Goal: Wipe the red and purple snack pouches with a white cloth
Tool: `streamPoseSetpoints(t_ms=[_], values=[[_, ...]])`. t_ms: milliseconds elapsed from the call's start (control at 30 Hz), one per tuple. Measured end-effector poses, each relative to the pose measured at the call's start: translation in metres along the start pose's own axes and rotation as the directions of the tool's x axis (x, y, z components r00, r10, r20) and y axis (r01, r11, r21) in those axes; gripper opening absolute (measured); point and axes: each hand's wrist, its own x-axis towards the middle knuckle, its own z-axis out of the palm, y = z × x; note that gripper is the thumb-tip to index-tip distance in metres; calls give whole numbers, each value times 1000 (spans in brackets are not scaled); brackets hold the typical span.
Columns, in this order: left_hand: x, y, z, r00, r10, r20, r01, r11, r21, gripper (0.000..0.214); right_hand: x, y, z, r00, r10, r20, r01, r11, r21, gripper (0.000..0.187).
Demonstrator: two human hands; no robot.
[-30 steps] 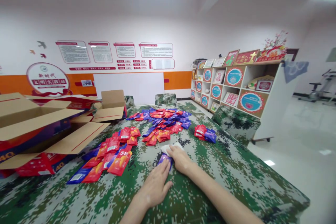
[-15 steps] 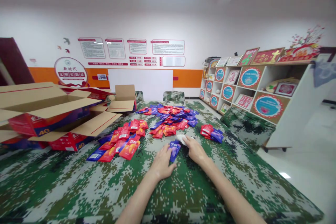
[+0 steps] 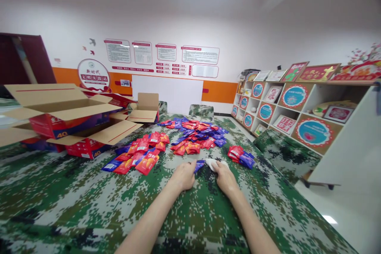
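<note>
My left hand [image 3: 184, 175] is closed on the edge of a blue snack packet [image 3: 199, 165], tilted just above the camouflage tablecloth [image 3: 208, 214]. In my right hand [image 3: 225, 176] a white cloth [image 3: 212, 164] is bunched between thumb and fingers, a little to the right of the packet and apart from it. Beyond both hands lies a heap of red and blue packets [image 3: 196, 135]. A second pile of packets [image 3: 139, 152] spreads to the left. Off to the right sits a small group of red and blue packets [image 3: 241, 156].
Open cardboard boxes [image 3: 68, 121] are stacked on the table's left side, and a smaller open box [image 3: 145, 108] stands behind them. Camouflage-covered chairs [image 3: 201, 110] are at the far end. White shelving [image 3: 297, 107] with framed pictures runs along the right.
My left hand has gone from lying spread over the blue packet to gripping it and tilting it up. My right hand with the cloth has drawn slightly back and right. The view has turned left.
</note>
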Motion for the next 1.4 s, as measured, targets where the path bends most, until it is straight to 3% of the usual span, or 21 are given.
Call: streamPoseSetpoints(t_ms=[133,267,467,667,767,867,967,1067,1200,1300,1400], values=[[8,-13,-5,998,12,-68,-21,991,-135,56,-1,0,-4,1000,-3,13,2,1000,31,65],[12,-26,6,984,-149,-93,114,945,-306,41,-2,-1,-5,1000,-5,13,4,999,50,62],[-3,-26,25,974,-205,-91,169,936,-308,37,-4,0,-3,1000,-24,-7,24,999,35,63],[-18,-25,19,977,-159,-144,148,985,-86,33,-6,-2,-3,999,-44,-14,45,999,22,61],[-23,-23,13,979,-124,-162,118,992,-50,33,-7,-4,-4,999,-39,-13,40,999,16,60],[-30,-17,6,990,-3,-139,-7,998,-68,39,-6,-5,-7,999,-43,-11,44,999,32,60],[-44,-12,2,987,152,-43,-155,986,-67,50,-2,-8,-17,999,-41,-21,42,996,81,61],[-62,-11,0,974,216,72,-212,975,-66,59,0,-24,-34,994,-85,-63,94,983,159,62],[-78,-17,1,968,212,136,-203,976,-83,58,-7,-67,-55,959,-273,-73,283,930,233,59],[-81,-19,3,971,205,126,-195,977,-84,53,-20,-100,-56,923,-384,-18,374,888,268,52],[-81,-20,5,972,207,114,-197,976,-92,46,-29,-116,-46,895,-442,57,411,868,280,52]])
